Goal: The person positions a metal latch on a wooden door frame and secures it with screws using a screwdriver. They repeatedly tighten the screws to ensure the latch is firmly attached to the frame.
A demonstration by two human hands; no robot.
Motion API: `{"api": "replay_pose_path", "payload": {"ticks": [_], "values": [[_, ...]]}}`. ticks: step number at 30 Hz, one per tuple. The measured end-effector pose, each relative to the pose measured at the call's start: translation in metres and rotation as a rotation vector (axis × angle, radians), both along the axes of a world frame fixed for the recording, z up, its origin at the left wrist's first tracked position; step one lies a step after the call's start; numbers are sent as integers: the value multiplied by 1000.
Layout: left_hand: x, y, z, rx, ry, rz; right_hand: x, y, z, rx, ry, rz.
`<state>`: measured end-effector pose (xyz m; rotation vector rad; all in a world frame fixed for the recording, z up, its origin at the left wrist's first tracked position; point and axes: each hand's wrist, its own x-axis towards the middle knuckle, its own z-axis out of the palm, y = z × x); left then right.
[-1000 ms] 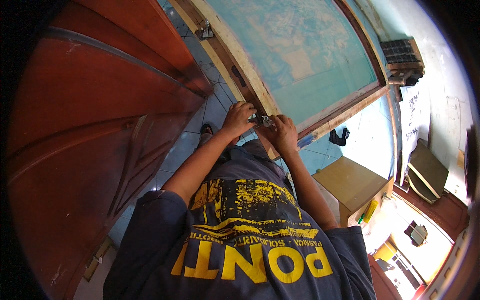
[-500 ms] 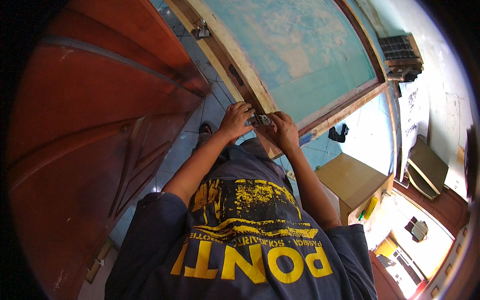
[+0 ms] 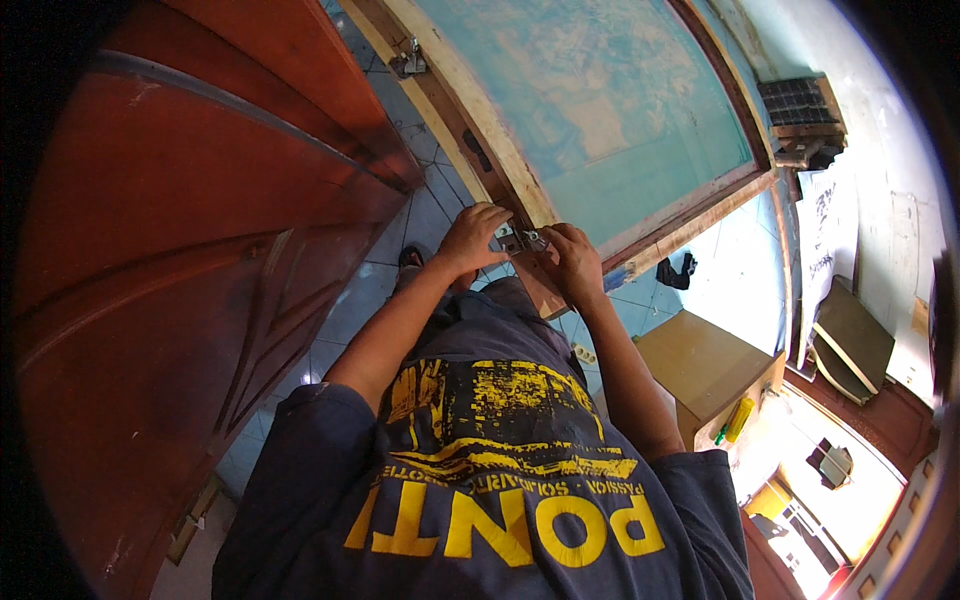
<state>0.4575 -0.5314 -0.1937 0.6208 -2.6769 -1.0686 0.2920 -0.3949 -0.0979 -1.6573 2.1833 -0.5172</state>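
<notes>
A metal hinge clamp (image 3: 512,240) sits at the near end of a wooden bar (image 3: 462,135), against the near corner of a wood-framed screen with teal mesh (image 3: 600,120). My left hand (image 3: 474,240) curls round the clamp's left side, thumb below and fingers above. On the other side my right hand (image 3: 574,264) pinches a small metal part of the clamp that looks like a wing screw, its tip partly hidden by the fingers. A second metal clamp (image 3: 408,62) is fixed farther up the same bar.
A large reddish-brown wooden panel (image 3: 200,240) stands close on my left. To the right are a small wooden cabinet (image 3: 690,362), a yellow-handled tool (image 3: 738,420) and a dark object (image 3: 677,270) on the tiled floor. A white power strip (image 3: 584,353) lies beside my right forearm.
My right hand has shifted slightly right and its fingers have turned a little at the small metal part. My left fingers have lifted slightly, showing more of the clamp.
</notes>
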Motion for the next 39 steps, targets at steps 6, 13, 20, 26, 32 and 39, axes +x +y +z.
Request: {"api": "replay_pose_path", "payload": {"ticks": [6, 13, 20, 26, 32, 39], "values": [[3, -12, 9, 10, 66, -73, -1, 0, 3, 13, -31, -7], [-4, -23, 15, -74, -66, -156, -3, 1, 0, 21, -27, -1], [-11, -33, 17, -172, -48, -271, -4, 0, 2, 49, -63, 7], [-10, -34, 11, -265, 2, -333, -9, -2, 1, 40, -24, 78], [-8, -32, 6, -326, 39, -324, -14, -7, 9, 119, -41, 114], [-9, -32, 11, -316, 8, -316, -25, -7, 1, 99, -8, 203]]}}
